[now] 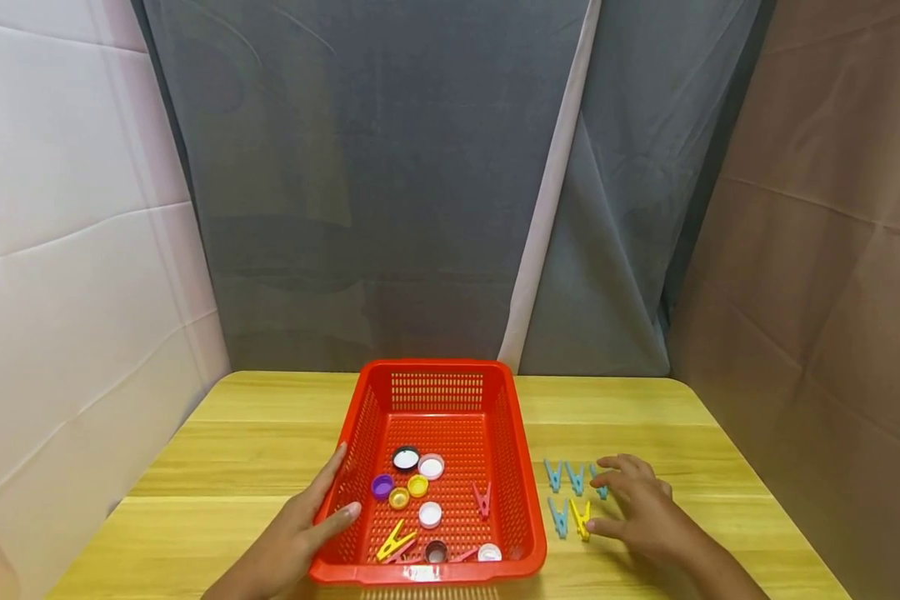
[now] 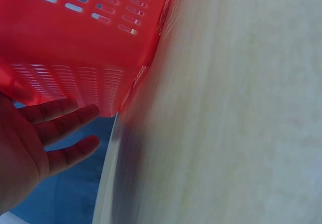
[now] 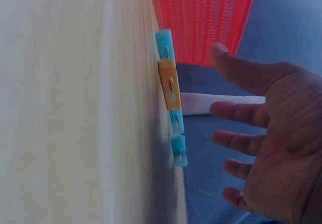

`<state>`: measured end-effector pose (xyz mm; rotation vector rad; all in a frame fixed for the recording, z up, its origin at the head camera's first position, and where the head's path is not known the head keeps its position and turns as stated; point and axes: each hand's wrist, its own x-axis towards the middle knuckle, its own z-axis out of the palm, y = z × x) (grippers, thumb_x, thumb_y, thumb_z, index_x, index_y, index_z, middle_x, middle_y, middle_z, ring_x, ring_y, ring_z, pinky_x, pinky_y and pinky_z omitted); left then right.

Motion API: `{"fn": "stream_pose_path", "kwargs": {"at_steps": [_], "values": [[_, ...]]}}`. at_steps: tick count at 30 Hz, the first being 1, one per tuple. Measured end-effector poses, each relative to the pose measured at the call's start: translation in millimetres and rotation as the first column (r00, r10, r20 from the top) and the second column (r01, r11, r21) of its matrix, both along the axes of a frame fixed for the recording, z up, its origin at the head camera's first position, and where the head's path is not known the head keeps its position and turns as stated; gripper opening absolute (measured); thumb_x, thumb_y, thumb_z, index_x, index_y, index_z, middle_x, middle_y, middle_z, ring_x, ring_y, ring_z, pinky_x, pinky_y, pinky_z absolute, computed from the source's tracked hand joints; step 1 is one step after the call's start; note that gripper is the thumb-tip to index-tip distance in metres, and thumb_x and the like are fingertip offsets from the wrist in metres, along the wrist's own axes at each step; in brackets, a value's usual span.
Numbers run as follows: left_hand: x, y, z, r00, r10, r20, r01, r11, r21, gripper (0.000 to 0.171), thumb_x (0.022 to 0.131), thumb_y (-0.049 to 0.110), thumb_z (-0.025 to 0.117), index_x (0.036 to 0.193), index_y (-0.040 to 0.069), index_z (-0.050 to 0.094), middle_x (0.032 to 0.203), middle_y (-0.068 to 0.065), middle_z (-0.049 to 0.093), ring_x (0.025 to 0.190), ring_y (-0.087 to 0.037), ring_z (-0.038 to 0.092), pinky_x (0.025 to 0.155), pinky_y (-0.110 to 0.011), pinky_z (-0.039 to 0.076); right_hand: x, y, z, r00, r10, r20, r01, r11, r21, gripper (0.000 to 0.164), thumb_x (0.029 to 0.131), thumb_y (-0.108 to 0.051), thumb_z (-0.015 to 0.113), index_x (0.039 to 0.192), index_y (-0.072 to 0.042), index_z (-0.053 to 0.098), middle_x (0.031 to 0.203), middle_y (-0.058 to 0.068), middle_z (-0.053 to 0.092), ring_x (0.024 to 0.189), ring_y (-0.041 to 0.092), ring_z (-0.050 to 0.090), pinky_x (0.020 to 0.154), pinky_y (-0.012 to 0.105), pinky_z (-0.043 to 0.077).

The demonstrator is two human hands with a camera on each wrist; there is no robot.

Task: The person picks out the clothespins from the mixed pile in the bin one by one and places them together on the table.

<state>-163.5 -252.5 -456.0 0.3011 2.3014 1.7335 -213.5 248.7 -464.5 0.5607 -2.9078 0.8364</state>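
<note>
A red plastic basket (image 1: pixel 513 467) stands on the wooden table, holding bottle caps and a few clothespins. My left hand (image 1: pixel 292 529) is at its left side, thumb over the rim and fingers extended along the outer wall; the left wrist view shows those fingers (image 2: pixel 68 156) spread. To the right of the basket, blue clothespins (image 1: pixel 558 518) and one yellow clothespin (image 1: pixel 581 520) lie in two short rows. Just over the right end of these rows hovers my right hand (image 1: pixel 641 512), thumb near the yellow one. In the right wrist view its fingers are spread with nothing between them.
Inside the basket are a purple cap (image 1: pixel 382 487), a white cap (image 1: pixel 430 514), a yellow clothespin (image 1: pixel 394 542) and a pink clothespin (image 1: pixel 482 500). Grey curtain (image 1: pixel 420 208) hangs behind the table (image 1: pixel 270 433), with a white cloth wall (image 1: pixel 82 250) left and a brownish one (image 1: pixel 817 275) right.
</note>
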Motion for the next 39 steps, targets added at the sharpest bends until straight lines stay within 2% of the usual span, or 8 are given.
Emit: {"fn": "stream_pose_path", "kwargs": {"at_steps": [6, 12, 18, 24, 28, 32, 37, 39], "values": [[1.2, 0.2, 2.2, 1.0, -0.002, 0.008, 0.002, 1.0, 0.013, 0.088, 0.113, 0.027, 0.059, 0.178, 0.024, -0.001, 0.16, -0.045, 0.039, 0.11, -0.035, 0.078, 0.082, -0.045, 0.071, 3.1, -4.8, 11.6, 0.998, 0.003, -0.057, -0.006, 0.999, -0.05, 0.043, 0.083, -0.035, 0.097, 0.118, -0.019, 0.078, 0.149, 0.013, 0.064, 0.146, 0.049, 0.047, 0.1, 0.088, 0.036], [1.4, 1.5, 2.3, 1.0, 0.022, 0.002, -0.022, 1.0, -0.015, 0.087, 0.113, 0.028, 0.06, 0.178, 0.025, 0.002, 0.16, -0.042, 0.042, 0.109, -0.032, 0.077, 0.083, -0.043, 0.071, 5.0, -15.2, 25.4, 0.994, 0.071, -0.079, -0.079, 0.992, -0.099, 0.034, 0.091, -0.036, 0.091, 0.12, -0.025, 0.077, 0.141, 0.002, 0.068, 0.137, 0.04, 0.057, 0.097, 0.082, 0.041], [0.9, 2.5, 2.5, 0.999, 0.035, 0.006, -0.035, 0.999, -0.019, 0.088, 0.112, 0.029, 0.061, 0.178, 0.024, 0.004, 0.16, -0.041, 0.043, 0.108, -0.031, 0.077, 0.084, -0.043, 0.071, 6.2, -35.6, 51.7, 0.985, 0.165, -0.04, -0.169, 0.98, -0.106, 0.034, 0.097, -0.044, 0.083, 0.126, -0.028, 0.073, 0.142, -0.003, 0.067, 0.134, 0.033, 0.062, 0.105, 0.068, 0.054], [-0.2, 1.0, 1.6, 1.0, 0.012, 0.026, -0.012, 1.0, 0.0, 0.088, 0.113, 0.029, 0.06, 0.178, 0.023, 0.001, 0.158, -0.042, 0.044, 0.109, -0.032, 0.078, 0.084, -0.046, 0.07, 7.3, -59.6, 72.1, 0.959, 0.281, -0.012, -0.28, 0.947, -0.156, 0.043, 0.101, -0.049, 0.077, 0.132, -0.02, 0.071, 0.146, 0.001, 0.066, 0.136, 0.033, 0.064, 0.111, 0.063, 0.057], [0.2, 0.9, 1.9, 1.0, 0.018, 0.017, -0.018, 1.0, -0.016, 0.088, 0.113, 0.03, 0.06, 0.178, 0.023, 0.002, 0.159, -0.041, 0.044, 0.109, -0.032, 0.078, 0.083, -0.045, 0.071, 4.6, -74.2, 78.6, 0.939, 0.344, 0.015, -0.336, 0.924, -0.185, 0.049, 0.101, -0.049, 0.076, 0.136, -0.014, 0.07, 0.149, 0.005, 0.066, 0.14, 0.034, 0.062, 0.111, 0.059, 0.058], [-0.1, 2.0, 2.9, 1.0, 0.027, 0.005, -0.027, 0.999, -0.033, 0.088, 0.112, 0.03, 0.061, 0.178, 0.024, 0.003, 0.16, -0.041, 0.043, 0.108, -0.031, 0.077, 0.083, -0.044, 0.071, 2.6, -86.8, 82.7, 0.934, 0.354, 0.053, -0.337, 0.919, -0.204, 0.044, 0.1, -0.043, 0.08, 0.134, -0.017, 0.071, 0.15, 0.005, 0.066, 0.142, 0.034, 0.061, 0.108, 0.057, 0.061], [0.4, 2.2, 2.7, 1.0, 0.027, 0.006, -0.026, 0.999, -0.03, 0.088, 0.112, 0.03, 0.061, 0.178, 0.025, 0.003, 0.16, -0.041, 0.042, 0.108, -0.031, 0.077, 0.083, -0.043, 0.071, 0.7, -103.8, 84.8, 0.921, 0.379, 0.095, -0.348, 0.907, -0.238, 0.037, 0.099, -0.036, 0.082, 0.132, -0.021, 0.071, 0.147, -0.001, 0.066, 0.134, 0.03, 0.063, 0.107, 0.055, 0.062], [0.6, 2.0, 2.2, 1.0, 0.027, 0.004, -0.027, 0.999, -0.029, 0.088, 0.112, 0.03, 0.061, 0.178, 0.025, 0.003, 0.16, -0.041, 0.042, 0.108, -0.031, 0.077, 0.084, -0.043, 0.071, -0.6, -111.2, 84.5, 0.915, 0.392, 0.098, -0.361, 0.901, -0.241, 0.037, 0.099, -0.037, 0.083, 0.131, -0.022, 0.072, 0.146, -0.004, 0.067, 0.131, 0.026, 0.064, 0.108, 0.05, 0.061]]}}
